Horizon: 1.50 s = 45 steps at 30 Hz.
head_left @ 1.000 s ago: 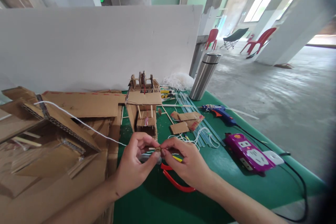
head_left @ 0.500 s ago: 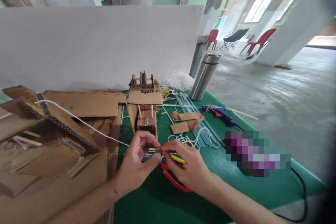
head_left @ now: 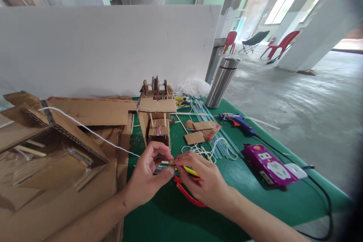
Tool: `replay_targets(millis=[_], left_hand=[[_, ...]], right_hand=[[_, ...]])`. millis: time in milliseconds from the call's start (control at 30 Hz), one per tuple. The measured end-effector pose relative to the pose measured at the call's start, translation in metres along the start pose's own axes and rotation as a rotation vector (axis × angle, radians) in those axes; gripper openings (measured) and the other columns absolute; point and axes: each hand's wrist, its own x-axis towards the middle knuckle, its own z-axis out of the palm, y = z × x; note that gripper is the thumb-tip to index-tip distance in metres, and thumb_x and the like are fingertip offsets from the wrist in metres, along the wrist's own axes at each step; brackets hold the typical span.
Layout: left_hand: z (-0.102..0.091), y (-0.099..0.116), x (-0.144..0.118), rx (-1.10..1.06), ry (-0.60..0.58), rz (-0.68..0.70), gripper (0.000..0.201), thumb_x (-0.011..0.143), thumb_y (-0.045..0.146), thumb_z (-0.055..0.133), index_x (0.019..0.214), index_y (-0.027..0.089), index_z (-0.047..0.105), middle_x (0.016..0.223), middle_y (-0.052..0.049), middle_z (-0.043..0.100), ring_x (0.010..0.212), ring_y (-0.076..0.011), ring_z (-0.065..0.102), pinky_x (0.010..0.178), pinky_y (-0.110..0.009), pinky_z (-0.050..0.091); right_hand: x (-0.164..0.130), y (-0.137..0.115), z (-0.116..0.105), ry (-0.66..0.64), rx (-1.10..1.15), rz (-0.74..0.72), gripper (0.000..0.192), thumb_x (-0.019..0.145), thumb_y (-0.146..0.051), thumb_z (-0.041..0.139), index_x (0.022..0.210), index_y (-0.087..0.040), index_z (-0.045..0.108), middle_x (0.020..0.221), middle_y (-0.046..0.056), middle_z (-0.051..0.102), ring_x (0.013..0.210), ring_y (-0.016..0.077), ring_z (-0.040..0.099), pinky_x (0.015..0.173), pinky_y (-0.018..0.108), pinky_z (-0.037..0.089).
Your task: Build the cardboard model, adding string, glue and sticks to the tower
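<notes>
My left hand (head_left: 147, 181): fingers closed on a small brown piece (head_left: 171, 162) and the end of a white string (head_left: 90, 131).
My right hand (head_left: 204, 181): fingertips pinch the same piece from the other side.
Progress: the piece is not on the model yet, I judge.
Under my hands: red pliers (head_left: 188, 193) lie unused on the green table (head_left: 198, 219).
Further: the cardboard model (head_left: 157, 115) stands partly built.

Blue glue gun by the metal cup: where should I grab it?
Grip the blue glue gun by its handle, the part with the orange trigger, coming down from above. It lies flat on the green table, nozzle pointing left, cord trailing right, so keep your fingers off the tip.
</notes>
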Motion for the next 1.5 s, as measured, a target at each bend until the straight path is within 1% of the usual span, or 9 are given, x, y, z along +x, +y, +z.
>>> replay_targets(millis=[200, 500, 767, 1000, 1167, 1333, 1500], left_hand=[[0.000, 0.003, 0.002, 0.025, -0.006, -0.014, 0.018, 0.087, 0.026, 0.069, 0.099, 0.024, 0.056, 0.096, 0.000, 0.057, 0.090, -0.0132, 0.057, 0.083, -0.026, 0.050], [0.004, 0.007, -0.002, 0.022, -0.001, -0.014, 0.017, 0.088, 0.024, 0.068, 0.099, 0.025, 0.055, 0.095, 0.002, 0.057, 0.092, -0.0125, 0.056, 0.083, -0.024, 0.047], [0.007, 0.012, -0.002, 0.000, 0.001, -0.006, 0.018, 0.086, 0.025, 0.069, 0.097, 0.026, 0.055, 0.093, 0.003, 0.056, 0.089, -0.0119, 0.054, 0.080, -0.023, 0.046], [0.005, 0.010, -0.002, 0.009, -0.006, -0.004, 0.017, 0.087, 0.027, 0.069, 0.097, 0.026, 0.055, 0.094, 0.002, 0.055, 0.089, -0.0120, 0.054, 0.082, -0.023, 0.046], [0.003, 0.007, -0.003, 0.054, -0.016, 0.003, 0.016, 0.088, 0.024, 0.067, 0.100, 0.026, 0.056, 0.096, 0.002, 0.057, 0.091, -0.0116, 0.057, 0.082, -0.021, 0.046], [0.003, 0.007, -0.003, 0.052, -0.012, 0.007, 0.017, 0.088, 0.023, 0.068, 0.101, 0.026, 0.056, 0.097, 0.001, 0.058, 0.093, -0.0121, 0.058, 0.082, -0.021, 0.047], [0.003, 0.007, -0.003, 0.061, -0.014, 0.009, 0.016, 0.089, 0.023, 0.067, 0.100, 0.026, 0.056, 0.097, 0.001, 0.058, 0.092, -0.0114, 0.058, 0.083, -0.021, 0.047]], right_hand=[[-0.001, 0.002, 0.002, 0.041, -0.006, -0.040, 0.022, 0.089, -0.005, 0.051, 0.101, -0.023, 0.059, 0.084, 0.005, 0.071, 0.075, 0.0162, 0.067, 0.066, 0.027, 0.057], [-0.004, 0.004, 0.002, 0.050, -0.001, -0.093, 0.026, 0.087, -0.001, 0.053, 0.104, -0.021, 0.057, 0.091, 0.007, 0.070, 0.082, 0.0176, 0.066, 0.071, 0.029, 0.057], [-0.003, 0.003, 0.002, 0.042, 0.024, -0.103, 0.028, 0.087, 0.000, 0.054, 0.105, -0.021, 0.057, 0.090, 0.007, 0.069, 0.082, 0.0174, 0.066, 0.071, 0.029, 0.057], [-0.004, 0.003, 0.004, 0.049, 0.052, -0.103, 0.029, 0.086, 0.000, 0.054, 0.105, -0.021, 0.057, 0.090, 0.008, 0.068, 0.081, 0.0172, 0.066, 0.069, 0.029, 0.058], [-0.005, 0.003, 0.003, 0.069, 0.034, -0.110, 0.030, 0.085, 0.001, 0.055, 0.105, -0.021, 0.057, 0.090, 0.007, 0.069, 0.082, 0.0175, 0.066, 0.072, 0.031, 0.058], [-0.003, 0.003, 0.002, 0.081, 0.037, -0.116, 0.030, 0.085, 0.001, 0.055, 0.105, -0.021, 0.057, 0.089, 0.007, 0.069, 0.081, 0.0176, 0.067, 0.071, 0.030, 0.058], [-0.005, 0.004, 0.002, 0.069, 0.027, -0.135, 0.030, 0.085, 0.002, 0.055, 0.106, -0.019, 0.057, 0.091, 0.009, 0.069, 0.083, 0.0182, 0.066, 0.071, 0.031, 0.058]])
